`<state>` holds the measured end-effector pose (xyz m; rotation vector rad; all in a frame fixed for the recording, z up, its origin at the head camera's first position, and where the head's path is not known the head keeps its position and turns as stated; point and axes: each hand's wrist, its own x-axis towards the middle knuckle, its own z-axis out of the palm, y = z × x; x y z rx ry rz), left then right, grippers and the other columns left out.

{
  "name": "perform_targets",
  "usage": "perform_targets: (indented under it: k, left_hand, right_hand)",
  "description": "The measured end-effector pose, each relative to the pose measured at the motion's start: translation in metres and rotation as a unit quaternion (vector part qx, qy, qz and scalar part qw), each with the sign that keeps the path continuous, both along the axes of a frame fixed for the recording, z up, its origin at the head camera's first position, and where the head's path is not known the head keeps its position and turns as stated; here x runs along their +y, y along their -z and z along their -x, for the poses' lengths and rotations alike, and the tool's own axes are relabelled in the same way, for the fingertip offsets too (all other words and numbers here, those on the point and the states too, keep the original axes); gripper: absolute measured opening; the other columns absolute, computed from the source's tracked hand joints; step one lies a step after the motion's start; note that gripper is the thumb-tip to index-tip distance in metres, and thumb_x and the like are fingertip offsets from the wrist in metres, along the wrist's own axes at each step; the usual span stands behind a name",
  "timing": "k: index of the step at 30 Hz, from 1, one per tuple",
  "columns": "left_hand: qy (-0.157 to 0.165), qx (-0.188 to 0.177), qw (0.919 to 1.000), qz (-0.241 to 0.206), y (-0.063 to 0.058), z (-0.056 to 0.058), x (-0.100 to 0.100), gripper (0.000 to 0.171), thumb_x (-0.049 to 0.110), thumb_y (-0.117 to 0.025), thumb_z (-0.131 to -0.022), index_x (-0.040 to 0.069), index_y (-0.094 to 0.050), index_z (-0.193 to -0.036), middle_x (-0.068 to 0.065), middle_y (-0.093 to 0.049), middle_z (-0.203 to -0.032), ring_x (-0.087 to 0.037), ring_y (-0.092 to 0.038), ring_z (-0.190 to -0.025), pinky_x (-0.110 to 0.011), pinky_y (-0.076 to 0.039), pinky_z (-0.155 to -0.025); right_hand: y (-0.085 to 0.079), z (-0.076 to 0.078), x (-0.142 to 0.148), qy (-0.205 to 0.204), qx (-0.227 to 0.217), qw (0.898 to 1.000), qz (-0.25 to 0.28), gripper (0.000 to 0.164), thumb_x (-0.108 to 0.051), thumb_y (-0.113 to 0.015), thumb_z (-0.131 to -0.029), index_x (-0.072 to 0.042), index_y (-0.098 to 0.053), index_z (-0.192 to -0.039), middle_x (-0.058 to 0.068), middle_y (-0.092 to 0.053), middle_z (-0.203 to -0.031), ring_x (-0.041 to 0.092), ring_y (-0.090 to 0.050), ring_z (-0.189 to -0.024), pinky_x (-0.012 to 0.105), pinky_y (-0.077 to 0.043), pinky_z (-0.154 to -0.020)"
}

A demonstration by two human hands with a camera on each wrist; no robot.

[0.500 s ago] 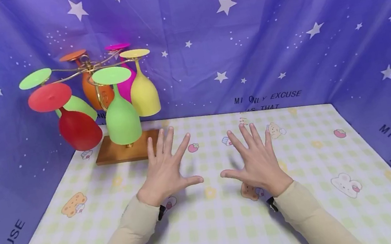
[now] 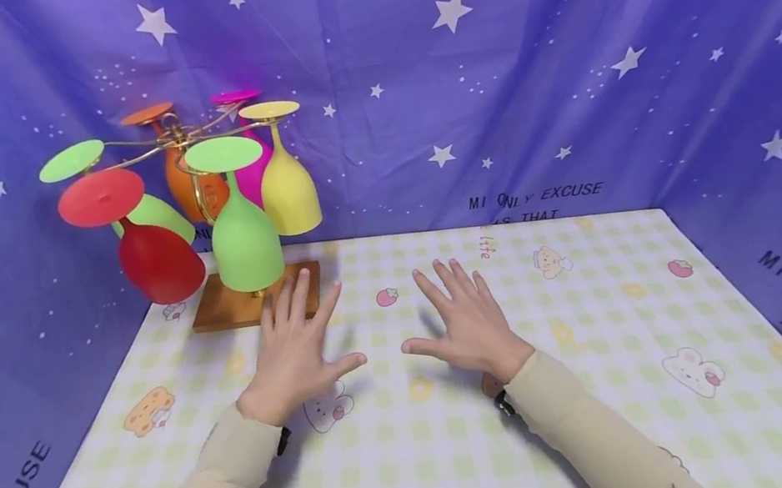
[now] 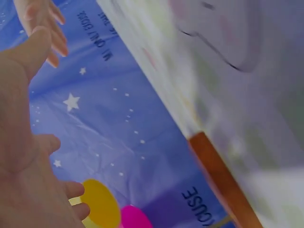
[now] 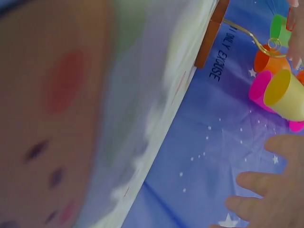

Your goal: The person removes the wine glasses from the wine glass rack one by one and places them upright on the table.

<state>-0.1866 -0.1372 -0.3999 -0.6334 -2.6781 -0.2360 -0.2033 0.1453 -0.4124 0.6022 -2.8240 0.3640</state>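
Observation:
Both hands are held over the table with fingers spread and nothing in them. In the head view my left hand (image 2: 292, 360) is nearest the wooden base (image 2: 229, 306) of a gold wire rack, its fingertips overlapping the base's front. To its right, my right hand (image 2: 474, 323) has its thumb pointing at the left thumb. Upside down on the rack's arms hang wine goblets: a red goblet (image 2: 161, 257), a green goblet (image 2: 246, 240), a yellow goblet (image 2: 287, 188), an orange goblet (image 2: 184, 182), a magenta goblet (image 2: 251, 172) and a second green goblet (image 2: 156, 220) behind the red one.
A checked tablecloth (image 2: 423, 458) printed with cartoon figures covers the table. Blue curtains (image 2: 369, 45) with white stars and lettering stand behind it and along both sides. The rack occupies the back left of the table.
Both hands have shifted left across the table, still spread. The left hand's fingers have come in front of the rack's base. Rack and goblets have stayed put.

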Motion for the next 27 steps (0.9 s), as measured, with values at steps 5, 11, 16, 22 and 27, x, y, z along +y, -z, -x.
perform_targets:
  k: [5, 11, 16, 22, 27]
  left_hand:
    - [-0.005, 0.014, 0.9999, 0.003, 0.005, 0.003, -0.016, 0.098, 0.073, -0.062, -0.071, 0.02, -0.035, -0.149, -0.022, -0.017, -0.154, -0.037, -0.007, -0.143, -0.062, -0.009, -0.109]
    - [-0.017, 0.011, 0.9998, -0.004, 0.004, 0.009, -0.03, 0.096, 0.068, -0.066, -0.073, 0.017, -0.036, -0.148, -0.022, -0.02, -0.152, -0.041, -0.01, -0.14, -0.063, -0.011, -0.108]
    - [-0.036, 0.011, 0.9992, -0.014, 0.005, 0.014, -0.043, 0.09, 0.063, -0.069, -0.073, 0.013, -0.043, -0.144, -0.025, -0.026, -0.148, -0.047, -0.018, -0.134, -0.064, -0.01, -0.107]
    - [-0.047, 0.037, 0.9975, -0.038, 0.004, 0.023, -0.059, 0.089, 0.053, -0.077, -0.07, 0.009, -0.045, -0.14, -0.027, -0.03, -0.142, -0.049, -0.025, -0.128, -0.065, -0.017, -0.104]
    - [-0.035, 0.024, 0.9953, -0.087, 0.005, 0.034, -0.07, 0.083, 0.041, -0.078, -0.074, 0.005, -0.042, -0.14, -0.027, -0.034, -0.138, -0.049, -0.033, -0.123, -0.064, -0.03, -0.096]
  right_hand:
    - [-0.006, 0.009, -0.015, -0.008, -0.021, 1.0, 0.001, 0.104, -0.089, -0.038, -0.07, -0.028, -0.022, -0.153, 0.012, -0.02, -0.157, 0.033, -0.011, -0.144, 0.056, -0.012, -0.113]
    - [-0.015, 0.022, -0.034, -0.024, -0.017, 1.0, 0.008, 0.103, -0.087, -0.039, -0.072, -0.026, -0.021, -0.153, 0.014, -0.024, -0.155, 0.035, -0.022, -0.141, 0.053, -0.021, -0.111]
    - [-0.021, 0.031, -0.053, -0.019, -0.067, 0.996, 0.049, 0.102, -0.088, -0.039, -0.072, -0.029, -0.019, -0.153, 0.011, -0.023, -0.155, 0.035, -0.031, -0.137, 0.054, -0.032, -0.104]
    - [-0.024, 0.045, -0.083, -0.015, -0.147, 0.978, 0.147, 0.101, -0.079, -0.051, -0.075, -0.025, -0.019, -0.153, 0.01, -0.028, -0.153, 0.027, -0.045, -0.128, 0.046, -0.034, -0.107]
    - [-0.023, 0.057, -0.1, -0.001, -0.162, 0.974, 0.161, 0.092, -0.062, -0.06, -0.083, -0.013, -0.024, -0.152, 0.014, -0.036, -0.147, 0.028, -0.041, -0.131, 0.042, -0.035, -0.107]
